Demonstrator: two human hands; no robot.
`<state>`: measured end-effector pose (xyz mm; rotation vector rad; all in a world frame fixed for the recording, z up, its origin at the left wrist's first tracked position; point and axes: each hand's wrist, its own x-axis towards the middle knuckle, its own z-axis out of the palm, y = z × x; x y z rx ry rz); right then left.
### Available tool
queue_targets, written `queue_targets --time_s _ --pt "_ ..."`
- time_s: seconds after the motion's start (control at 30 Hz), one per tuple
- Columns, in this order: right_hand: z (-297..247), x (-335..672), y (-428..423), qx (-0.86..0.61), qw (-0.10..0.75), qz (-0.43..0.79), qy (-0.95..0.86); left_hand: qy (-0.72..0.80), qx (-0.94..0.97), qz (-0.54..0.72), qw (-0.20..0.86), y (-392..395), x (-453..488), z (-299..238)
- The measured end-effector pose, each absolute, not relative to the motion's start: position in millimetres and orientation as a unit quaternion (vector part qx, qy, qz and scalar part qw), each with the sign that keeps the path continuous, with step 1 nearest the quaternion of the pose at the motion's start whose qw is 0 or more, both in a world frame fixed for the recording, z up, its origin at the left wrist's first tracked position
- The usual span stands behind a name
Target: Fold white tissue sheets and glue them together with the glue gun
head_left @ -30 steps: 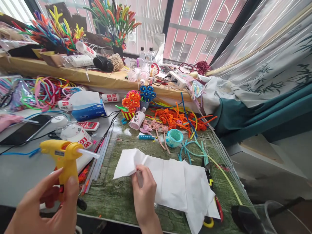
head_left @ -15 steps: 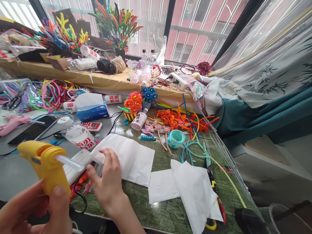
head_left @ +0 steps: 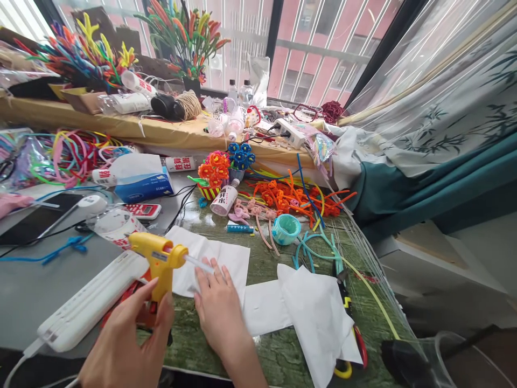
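At the near edge of the green wood-grain table (head_left: 189,328), the left hand (head_left: 131,334) grasps the grip of a yellow hot-glue gun (head_left: 159,258), fingers wrapped around the handle, thumb on the near side. Gun is off the tabletop, body roughly level; this grip probably keeps the trigger within finger reach. A translucent glue stick (head_left: 197,262) projects from its right end, above a white tissue sheet (head_left: 220,251).

Right hand (head_left: 218,302): fingers extended, slightly spread, gripping nothing, laid palm down over that sheet; likely pressing it flat. Contact between fingertips and stick: cannot tell.

Counts:
- Yellow gun: 1; pink glue gun (head_left: 16,200), partly out of view at left: 1.
- Tissue areas: 3, namely the sheet under the hand, a flat piece (head_left: 266,307) to its right, and a crumpled piece (head_left: 315,312) overlapping that. Whether all are separate is unclear.
- White power strip (head_left: 91,302): 1, left of the gun.
- Turquoise bowl (head_left: 286,229): 1, beyond the tissue.
- Tissue box (head_left: 143,183): 1, paper standing from its top, presumably for easy pulling.
- Red-and-white calculator (head_left: 142,210): 1.
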<state>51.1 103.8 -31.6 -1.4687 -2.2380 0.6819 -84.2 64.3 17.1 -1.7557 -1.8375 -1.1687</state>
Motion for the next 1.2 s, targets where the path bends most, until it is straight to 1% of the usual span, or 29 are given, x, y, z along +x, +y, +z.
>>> queue_targets --time_s 0.07,0.13,0.23,0.37,0.47,0.6,0.73,0.8,0.87,0.93,1.0,1.07,1.2 --pt "-30 58 92 -0.490 0.193 0.247 -0.814 -0.583 -0.678 -0.370 0.251 70 -82 14" --pt "-28 68 81 -0.462 0.191 0.242 -0.831 -0.532 -0.718 -0.343 0.289 76 -82 10" --pt "-28 87 65 -0.472 0.202 0.195 -0.836 -0.527 -0.746 -0.296 0.278 84 -81 5" --pt "-39 126 48 -0.583 0.220 0.092 -0.777 -0.574 -0.742 -0.197 0.285 91 -73 0" --pt "-47 156 42 -0.620 0.210 0.051 -0.755 -0.599 -0.746 -0.121 0.265 95 -65 -4" --pt "-47 173 40 -0.614 0.190 0.052 -0.764 -0.631 -0.744 -0.044 0.215 98 -60 -7" --pt "-40 167 44 -0.628 0.195 0.072 -0.750 -0.651 -0.733 0.007 0.194 95 -57 -3" --pt "-34 163 49 -0.642 0.202 0.089 -0.734 -0.657 -0.727 -0.005 0.199 92 -50 1" --pt "-27 161 56 -0.659 0.216 0.108 -0.712 -0.643 -0.733 -0.050 0.213 89 -38 3" --pt "-18 162 62 -0.672 0.237 0.126 -0.690 -0.601 -0.762 -0.109 0.216 86 -24 -1" --pt "-8 165 67 -0.674 0.280 0.151 -0.667 -0.551 -0.798 -0.143 0.198 82 -12 -9" --pt "4 170 71 -0.670 0.347 0.181 -0.631 -0.532 -0.818 -0.142 0.167 79 -6 -21" --pt "19 190 72 -0.658 0.487 0.260 -0.511 -0.550 -0.817 -0.115 0.127 77 -11 -36"
